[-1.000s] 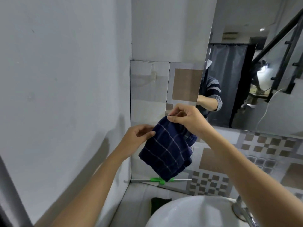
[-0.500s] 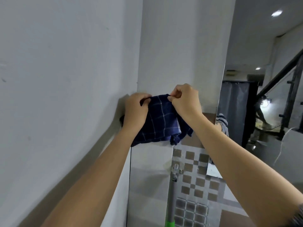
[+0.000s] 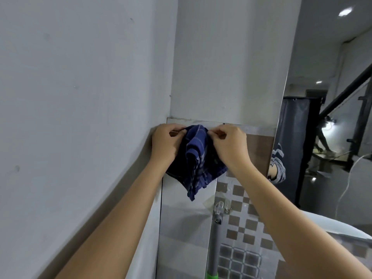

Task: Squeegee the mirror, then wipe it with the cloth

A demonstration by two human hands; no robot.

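Thumb and fingers of the left hand [image 3: 164,142] and right hand [image 3: 229,143] pinched the top edge of the blue checked cloth [image 3: 196,160], which hung bunched against the tiles [image 3: 185,214], left of the mirror [image 3: 322,137]; no writing was readable

Grey painted wall [image 3: 80,97] at left; checkered tiles [image 3: 241,218] below; clear wall hook [image 3: 218,208] fixed on tile.

Cloth [image 3: 196,156] held up between left hand [image 3: 164,142] and right hand [image 3: 229,147], in front of tiled wall [image 3: 185,220] near the corner. Mirror [image 3: 330,137] to the right. Squeegee handle [image 3: 215,244] hangs on hook [image 3: 218,206] below cloth, right of left forearm.
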